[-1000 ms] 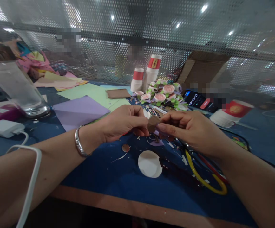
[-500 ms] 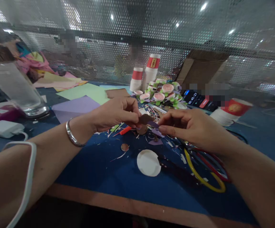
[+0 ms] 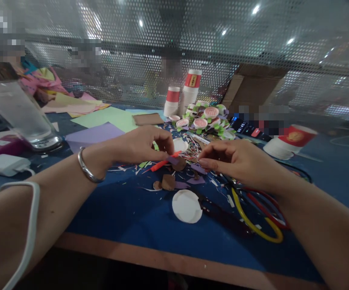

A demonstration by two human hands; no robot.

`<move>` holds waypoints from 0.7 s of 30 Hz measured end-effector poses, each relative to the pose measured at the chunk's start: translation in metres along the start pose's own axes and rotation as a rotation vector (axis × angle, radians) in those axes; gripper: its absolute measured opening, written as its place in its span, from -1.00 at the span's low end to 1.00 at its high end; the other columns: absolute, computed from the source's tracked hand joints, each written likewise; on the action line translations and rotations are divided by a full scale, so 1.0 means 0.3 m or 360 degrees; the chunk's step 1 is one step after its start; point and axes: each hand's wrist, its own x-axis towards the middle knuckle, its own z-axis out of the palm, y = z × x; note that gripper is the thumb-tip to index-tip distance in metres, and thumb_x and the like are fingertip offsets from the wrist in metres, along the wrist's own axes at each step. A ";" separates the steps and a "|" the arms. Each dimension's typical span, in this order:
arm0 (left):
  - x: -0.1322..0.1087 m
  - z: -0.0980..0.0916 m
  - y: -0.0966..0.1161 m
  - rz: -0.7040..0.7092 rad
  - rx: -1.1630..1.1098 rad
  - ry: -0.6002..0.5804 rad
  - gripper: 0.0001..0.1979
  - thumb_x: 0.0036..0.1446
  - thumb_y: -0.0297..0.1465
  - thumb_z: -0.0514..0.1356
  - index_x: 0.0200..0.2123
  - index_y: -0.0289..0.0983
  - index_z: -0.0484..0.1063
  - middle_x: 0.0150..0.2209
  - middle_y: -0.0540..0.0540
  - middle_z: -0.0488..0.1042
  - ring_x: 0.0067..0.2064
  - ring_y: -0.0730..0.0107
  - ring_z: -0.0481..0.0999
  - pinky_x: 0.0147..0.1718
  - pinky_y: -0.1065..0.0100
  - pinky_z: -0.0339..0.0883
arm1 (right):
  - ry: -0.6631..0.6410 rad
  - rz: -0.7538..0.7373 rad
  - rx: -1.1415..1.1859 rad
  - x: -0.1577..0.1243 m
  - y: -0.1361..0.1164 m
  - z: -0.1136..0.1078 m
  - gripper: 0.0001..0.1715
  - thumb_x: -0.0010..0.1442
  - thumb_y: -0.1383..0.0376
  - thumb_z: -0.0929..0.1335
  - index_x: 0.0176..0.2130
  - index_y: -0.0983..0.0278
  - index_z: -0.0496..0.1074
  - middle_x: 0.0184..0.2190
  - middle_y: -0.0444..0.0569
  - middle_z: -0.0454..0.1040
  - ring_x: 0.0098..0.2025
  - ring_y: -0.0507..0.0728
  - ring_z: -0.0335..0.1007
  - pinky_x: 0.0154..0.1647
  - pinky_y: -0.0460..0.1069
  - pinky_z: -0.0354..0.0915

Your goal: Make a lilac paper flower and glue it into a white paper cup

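My left hand (image 3: 148,145), with a silver bangle on its wrist, has its thumb and forefinger close together at a small purple paper piece (image 3: 172,159). This paper overlaps a round brown cardboard disc (image 3: 179,164) beside an orange-red pen-like tool (image 3: 157,165). My right hand (image 3: 230,159) hovers to the right, fingers curled and thumb apart, with nothing visible in it. Below its fingertips lies a purple paper strip (image 3: 197,167). Nearer to me are a brown cardboard piece (image 3: 168,182) against another purple piece (image 3: 182,185), and a white paper disc (image 3: 187,206).
Dark-handled scissors (image 3: 225,215) and a yellow-handled pair (image 3: 240,211) lie at right. Behind are decorated paper discs (image 3: 200,123), stacked paper cups (image 3: 189,90), a phone (image 3: 245,128) and tipped cups (image 3: 292,141). A glass bottle (image 3: 23,112) and coloured sheets (image 3: 102,121) are at left.
The brown cardboard piece and purple paper that were between my hands now lie on the table near the white disc. My left hand has moved slightly left, to another purple piece.
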 end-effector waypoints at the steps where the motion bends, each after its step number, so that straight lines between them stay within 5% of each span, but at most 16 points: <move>1: 0.008 0.014 -0.006 0.0006 0.0065 0.0069 -0.80 0.11 -0.39 0.24 -0.18 -0.26 0.57 -0.20 -0.08 0.61 -0.21 0.32 0.54 -0.26 0.35 0.28 | 0.0009 -0.0005 -0.0029 0.000 -0.001 0.001 -0.69 0.24 0.04 0.40 -0.29 0.22 0.54 -0.47 -0.09 0.55 -0.44 0.07 0.42 -0.43 -0.03 0.25; 6: 0.036 0.078 -0.043 0.0196 0.0416 0.0060 -0.70 0.08 -0.35 0.28 -0.09 -0.26 0.58 -0.16 -0.15 0.55 -0.05 0.16 0.46 -0.01 0.20 0.22 | 0.0044 0.0013 -0.0191 0.000 -0.001 0.009 -0.76 0.24 0.10 0.38 -0.28 0.21 0.54 -0.44 -0.09 0.56 -0.43 0.08 0.41 -0.42 -0.02 0.24; 15: 0.048 0.087 -0.051 0.0089 0.0328 0.0042 -0.79 0.05 -0.39 0.30 -0.21 -0.30 0.55 -0.21 -0.11 0.56 -0.14 0.23 0.48 -0.16 0.28 0.26 | 0.0089 -0.0014 -0.0250 0.000 -0.006 0.012 -0.76 0.25 0.10 0.37 -0.28 0.20 0.53 -0.45 -0.09 0.55 -0.44 0.08 0.41 -0.43 -0.02 0.23; 21: 0.034 0.072 -0.017 0.0083 0.0173 0.0262 -0.83 0.03 -0.44 0.29 -0.24 -0.27 0.51 -0.27 -0.01 0.56 -0.23 0.35 0.49 -0.26 0.36 0.27 | 0.0210 -0.0001 -0.0150 0.002 0.000 0.013 -0.75 0.25 0.09 0.38 -0.29 0.22 0.52 -0.44 -0.08 0.57 -0.40 0.09 0.45 -0.38 -0.01 0.29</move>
